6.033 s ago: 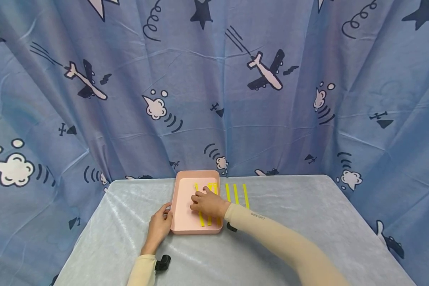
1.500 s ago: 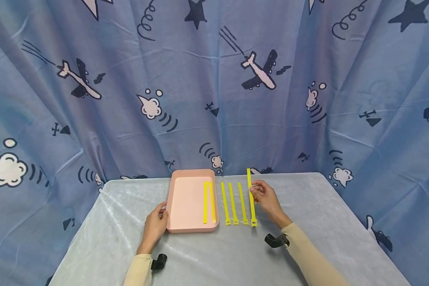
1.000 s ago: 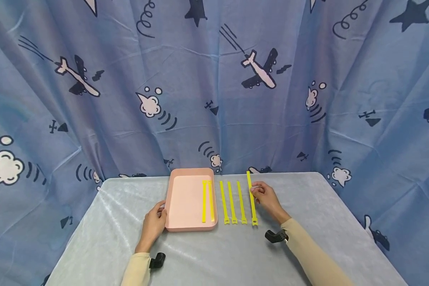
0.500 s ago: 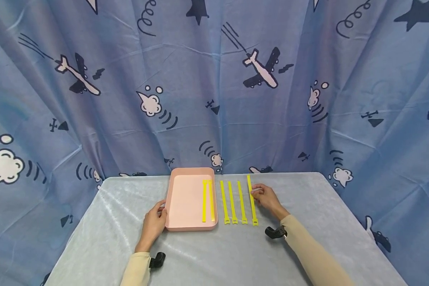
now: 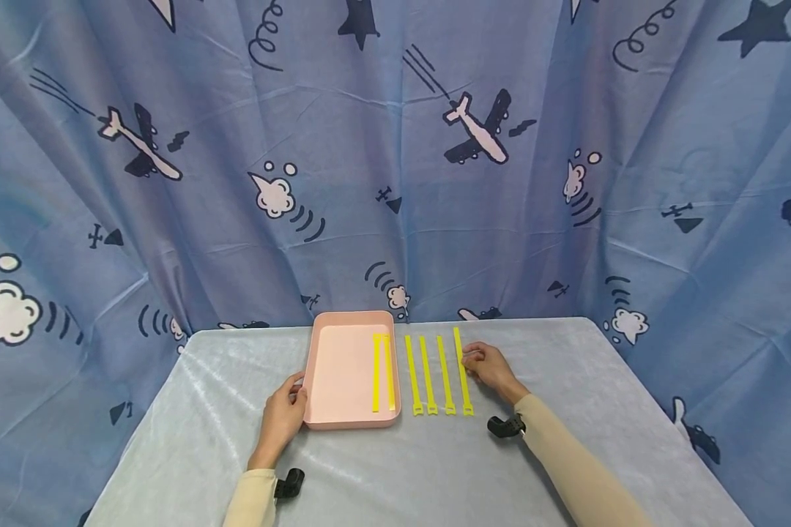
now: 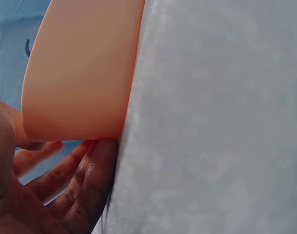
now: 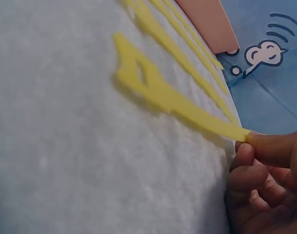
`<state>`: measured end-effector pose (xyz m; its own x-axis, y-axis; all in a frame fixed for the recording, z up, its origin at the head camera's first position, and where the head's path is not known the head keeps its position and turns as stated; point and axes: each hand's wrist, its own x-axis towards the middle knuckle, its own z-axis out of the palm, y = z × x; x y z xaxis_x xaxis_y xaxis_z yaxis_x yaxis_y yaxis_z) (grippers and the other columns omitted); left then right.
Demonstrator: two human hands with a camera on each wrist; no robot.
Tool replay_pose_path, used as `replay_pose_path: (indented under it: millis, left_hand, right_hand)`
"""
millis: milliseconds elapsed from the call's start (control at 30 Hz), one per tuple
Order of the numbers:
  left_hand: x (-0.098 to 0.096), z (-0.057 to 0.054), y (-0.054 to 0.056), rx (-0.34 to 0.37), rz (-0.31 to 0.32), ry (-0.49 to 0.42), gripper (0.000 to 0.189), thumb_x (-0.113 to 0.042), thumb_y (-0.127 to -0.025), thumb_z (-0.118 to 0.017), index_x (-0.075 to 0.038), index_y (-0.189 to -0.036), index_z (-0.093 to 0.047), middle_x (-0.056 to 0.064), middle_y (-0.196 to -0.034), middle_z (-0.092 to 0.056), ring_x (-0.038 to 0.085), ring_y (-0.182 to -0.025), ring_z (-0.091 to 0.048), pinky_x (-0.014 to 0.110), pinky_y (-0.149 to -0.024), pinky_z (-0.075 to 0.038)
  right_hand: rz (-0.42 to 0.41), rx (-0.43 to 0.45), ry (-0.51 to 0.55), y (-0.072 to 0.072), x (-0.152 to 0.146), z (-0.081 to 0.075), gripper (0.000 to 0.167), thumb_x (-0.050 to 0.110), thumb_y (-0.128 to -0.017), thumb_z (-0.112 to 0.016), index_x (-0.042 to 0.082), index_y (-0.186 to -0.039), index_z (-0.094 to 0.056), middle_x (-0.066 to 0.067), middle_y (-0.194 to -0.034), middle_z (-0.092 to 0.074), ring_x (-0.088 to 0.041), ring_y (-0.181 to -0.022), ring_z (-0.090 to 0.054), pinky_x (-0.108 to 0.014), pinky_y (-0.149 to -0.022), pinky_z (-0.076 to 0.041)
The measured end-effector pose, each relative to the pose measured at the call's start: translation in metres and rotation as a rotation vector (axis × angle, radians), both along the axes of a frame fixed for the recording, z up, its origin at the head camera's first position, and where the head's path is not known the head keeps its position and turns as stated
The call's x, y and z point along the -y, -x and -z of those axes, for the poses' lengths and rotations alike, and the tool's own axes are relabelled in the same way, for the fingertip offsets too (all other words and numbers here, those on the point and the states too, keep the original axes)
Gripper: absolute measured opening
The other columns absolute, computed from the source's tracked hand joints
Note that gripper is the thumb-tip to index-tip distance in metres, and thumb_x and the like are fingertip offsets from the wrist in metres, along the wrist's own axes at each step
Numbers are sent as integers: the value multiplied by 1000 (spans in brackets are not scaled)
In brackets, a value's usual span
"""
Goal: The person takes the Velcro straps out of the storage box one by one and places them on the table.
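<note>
My right hand (image 5: pixel 491 366) pinches a yellow cable strap (image 5: pixel 464 388) between thumb and forefinger near its far end. The slotted head of that strap (image 7: pixel 143 78) lies low over the cloth, nearest me. To its left, several yellow straps (image 5: pixel 428 377) lie in a row, heads toward me. A pink tray (image 5: pixel 343 423) stands left of the row, with two more yellow straps (image 5: pixel 376 373) along its right side. My left hand (image 5: pixel 281 417) rests against the tray's left wall, and in the left wrist view its fingers (image 6: pixel 97 165) touch the outside of that wall.
A pale grey cloth (image 5: pixel 382 476) covers the table. Behind its far edge hangs a blue curtain (image 5: pixel 343 256) printed with planes and clouds. A black wrist camera (image 5: pixel 506 427) sits on the right wrist, another black wrist camera (image 5: pixel 291 483) on the left.
Six seconds ago my right hand was over the tray, which held one more strap. Since then a strap has come to the row's right end and sunk toward the cloth. The left hand stays.
</note>
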<state>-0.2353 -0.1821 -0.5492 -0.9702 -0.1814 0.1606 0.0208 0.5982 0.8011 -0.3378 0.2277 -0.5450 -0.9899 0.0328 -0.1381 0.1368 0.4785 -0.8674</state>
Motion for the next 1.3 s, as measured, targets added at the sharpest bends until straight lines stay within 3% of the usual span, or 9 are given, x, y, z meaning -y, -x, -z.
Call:
replay_pose_path:
  millis: [300,467,667,967,1300]
  left_hand:
    - [1,-1,0,2,-2,-5,38,-12,-99,-53,-7,-136,-57,21,-112,-70,27,-91,-70,35,-70,-54]
    - [1,-3,2,-5,-1,-8,38,-12,-99,-53,-7,-137,-57,21,-114,-70,30,-96,-70,40,-75,-55]
    - [1,-4,1,5,17,-16,40,-12,-99,-52,-7,-139,-55,22,-115,-69,32,-99,-70,42,-77,-55]
    - [2,-2,2,-1,1,1,40,-12,-99,-52,-7,-139,-55,21,-114,-70,29,-94,-70,42,-76,-54]
    - [2,0,1,1,5,-1,40,-11,-99,-52,-7,-139,-55,22,-115,-69,30,-96,-70,42,-77,-55]
  right_hand:
    - [22,-13,-12,5,0,5,27,13,-93,-65,4,-118,-59,-7,-90,-62,-13,-65,-54,-26,-54,-44]
    - [9,-33,4,3,0,1,29,15,-94,-63,4,-120,-58,-8,-97,-59,-14,-71,-57,-27,-56,-47]
    - [2,-42,34,-7,5,-7,29,14,-95,-60,3,-122,-57,-11,-104,-58,-15,-75,-58,-27,-60,-47]
    - [-55,-95,94,-22,24,-20,29,10,-94,-61,2,-121,-58,-10,-103,-60,-17,-77,-60,-29,-63,-48]
    - [-115,-127,108,-33,51,-31,29,10,-94,-64,0,-121,-59,-10,-101,-60,-28,-80,-64,-28,-62,-48]
